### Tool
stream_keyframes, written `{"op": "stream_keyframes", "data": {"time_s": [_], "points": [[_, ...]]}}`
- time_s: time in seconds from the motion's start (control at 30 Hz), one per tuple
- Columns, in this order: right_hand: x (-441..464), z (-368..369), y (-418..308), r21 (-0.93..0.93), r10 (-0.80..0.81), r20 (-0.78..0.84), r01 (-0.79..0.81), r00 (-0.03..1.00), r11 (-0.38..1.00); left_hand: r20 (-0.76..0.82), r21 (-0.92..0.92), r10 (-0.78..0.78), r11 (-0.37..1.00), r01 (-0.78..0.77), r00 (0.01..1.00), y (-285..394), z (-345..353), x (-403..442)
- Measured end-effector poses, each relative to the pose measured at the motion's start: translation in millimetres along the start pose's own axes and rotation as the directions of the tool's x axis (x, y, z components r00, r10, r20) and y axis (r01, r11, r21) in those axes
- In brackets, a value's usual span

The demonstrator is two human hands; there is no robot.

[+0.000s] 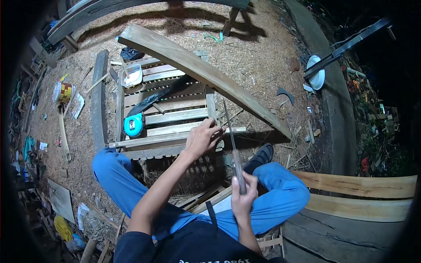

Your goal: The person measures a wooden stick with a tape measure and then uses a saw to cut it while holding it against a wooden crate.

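Note:
My left hand (203,136) is closed around a thin wooden strip (149,140) near its right end, at the front of a slatted wooden crate or pallet (164,105). My right hand (244,195) grips the handle of a long, narrow-bladed tool (232,140). Its blade points away from me, close to the strip's end, and is seen nearly edge-on, so I cannot tell if it is a saw or a machete. A turquoise tape measure (133,125) sits on the slats at the left. Beside it lies a dark, long object (158,96).
A thick wooden beam (201,72) slants across the crate's right side. A white tub (133,76) stands at the crate's back left, and a dark timber (100,101) lies left of it. Pale planks (359,185) are at my right. Shavings (258,65) cover the ground.

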State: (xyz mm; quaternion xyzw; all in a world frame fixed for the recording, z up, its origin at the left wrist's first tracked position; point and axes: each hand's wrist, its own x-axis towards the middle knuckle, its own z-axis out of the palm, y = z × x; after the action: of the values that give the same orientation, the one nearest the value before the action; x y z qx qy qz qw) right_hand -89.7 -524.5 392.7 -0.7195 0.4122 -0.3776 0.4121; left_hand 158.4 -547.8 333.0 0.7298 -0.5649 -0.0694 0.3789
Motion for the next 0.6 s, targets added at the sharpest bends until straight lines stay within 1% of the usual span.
{"op": "stream_keyframes", "data": {"time_s": [0.03,0.1,0.13,0.2,0.23,0.3,0.33,0.37,0.43,0.47,0.53,0.57,0.6], "points": [[11.7,4.1,5.0,-0.076,-0.014,0.034,0.017,0.999,0.997,-0.032,-0.007,0.002,1.000,-0.002,0.999,3.1,-0.1,-0.4],[17.9,3.5,-3.0,-0.113,0.020,0.081,-0.011,0.997,0.994,-0.037,-0.011,0.025,1.000,-0.026,0.999,0.5,2.1,0.4],[11.1,0.0,-8.9,-0.107,0.018,0.078,-0.009,0.997,0.994,-0.042,-0.016,0.065,0.998,-0.065,0.997,0.8,-0.6,1.6],[-11.2,-14.1,-16.4,0.022,0.216,0.077,-0.218,0.973,0.976,-0.033,-0.011,0.058,0.998,-0.058,0.998,0.9,-2.9,1.5],[-9.9,-12.4,-13.1,0.019,0.213,0.077,-0.215,0.974,0.976,-0.022,-0.012,0.054,0.998,-0.054,0.998,1.4,-1.5,2.5],[-14.0,-8.3,-6.4,-0.027,0.024,0.009,-0.024,1.000,0.999,-0.007,-0.013,0.058,0.998,-0.058,0.998,1.4,-1.8,1.6],[-4.3,-3.8,-7.6,-0.081,0.003,0.049,0.001,0.999,0.997,0.006,0.002,0.064,0.998,-0.064,0.998,1.5,-3.0,1.2],[5.3,0.8,-9.3,-0.011,0.115,0.078,-0.114,0.990,0.993,0.020,0.019,0.068,0.997,-0.069,0.997,2.0,-5.1,0.7],[10.8,1.0,-11.6,0.054,0.227,0.091,-0.232,0.970,0.971,0.012,0.010,0.065,0.998,-0.065,0.998,0.8,-3.8,-1.8],[5.3,-3.1,-10.9,0.058,0.224,0.093,-0.230,0.970,0.971,0.004,0.007,0.069,0.998,-0.069,0.998,0.2,-3.9,-1.0],[-18.0,-19.3,-7.5,0.061,0.154,0.071,-0.158,0.986,0.986,-0.021,0.006,0.082,0.997,-0.082,0.996,0.2,-3.0,1.3],[-25.0,-22.8,-5.7,0.123,0.167,0.057,-0.173,0.984,0.977,-0.030,0.006,0.085,0.996,-0.085,0.996,-0.2,-1.2,2.8],[-22.2,-22.2,-2.6,0.138,0.192,0.061,-0.199,0.979,0.970,-0.027,0.013,0.087,0.996,-0.086,0.996,0.1,-0.1,2.8]]}}
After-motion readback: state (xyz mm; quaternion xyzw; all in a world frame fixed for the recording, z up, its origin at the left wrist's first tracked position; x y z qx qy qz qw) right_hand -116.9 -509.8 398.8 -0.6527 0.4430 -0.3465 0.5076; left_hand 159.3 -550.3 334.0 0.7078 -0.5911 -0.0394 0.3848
